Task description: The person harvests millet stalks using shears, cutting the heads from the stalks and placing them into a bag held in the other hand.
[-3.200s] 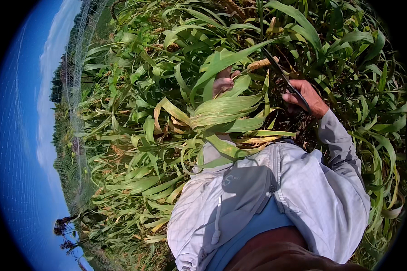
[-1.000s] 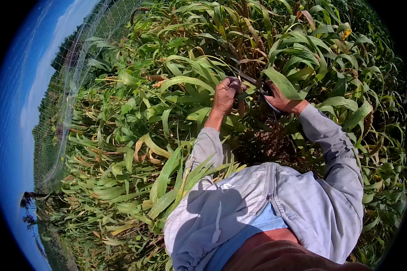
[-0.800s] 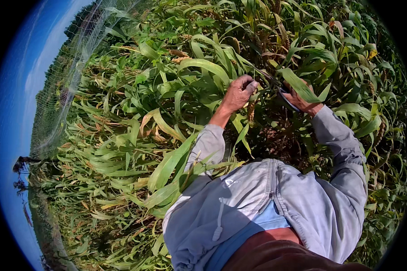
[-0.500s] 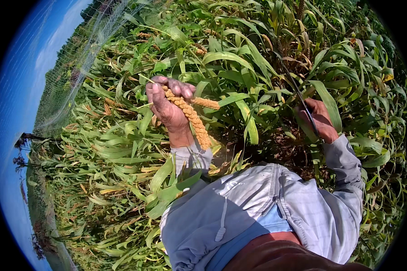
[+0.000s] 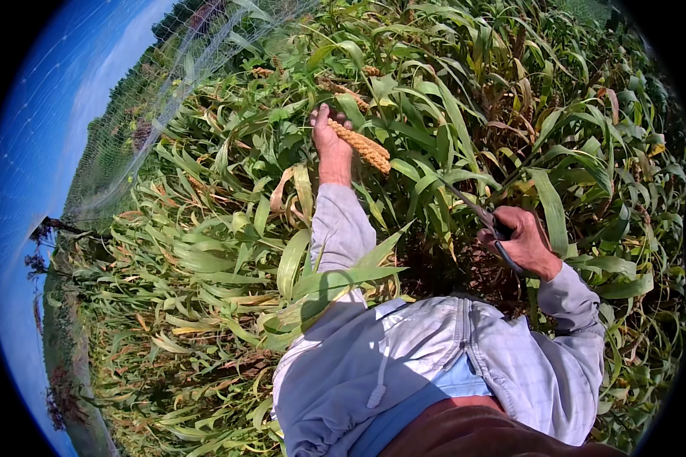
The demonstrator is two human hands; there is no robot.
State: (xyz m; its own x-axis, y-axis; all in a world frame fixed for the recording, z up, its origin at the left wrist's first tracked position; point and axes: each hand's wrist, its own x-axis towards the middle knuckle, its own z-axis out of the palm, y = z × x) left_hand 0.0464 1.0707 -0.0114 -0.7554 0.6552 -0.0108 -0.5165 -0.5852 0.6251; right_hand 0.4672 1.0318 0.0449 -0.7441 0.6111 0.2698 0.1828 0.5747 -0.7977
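Note:
My left hand (image 5: 329, 137) is stretched out ahead over the green leaves and grips a long golden-brown grain ear (image 5: 362, 146) that sticks out to the right of the fist. My right hand (image 5: 524, 242) is lower and to the right, closed around the dark handles of a pair of shears (image 5: 480, 221) whose blades point up and left into the foliage. Both arms wear pale grey sleeves. The two hands are well apart.
Dense tall crop plants with long green and yellowing leaves (image 5: 229, 251) surround me on all sides. More brown grain ears (image 5: 335, 85) stand further ahead. A fine net fence (image 5: 137, 114) runs along the left side, with blue sky beyond it.
My left hand has carried the cut grain ear away from the right hand, up and forward over the leaves. The right hand with the shears has dropped lower to the right.

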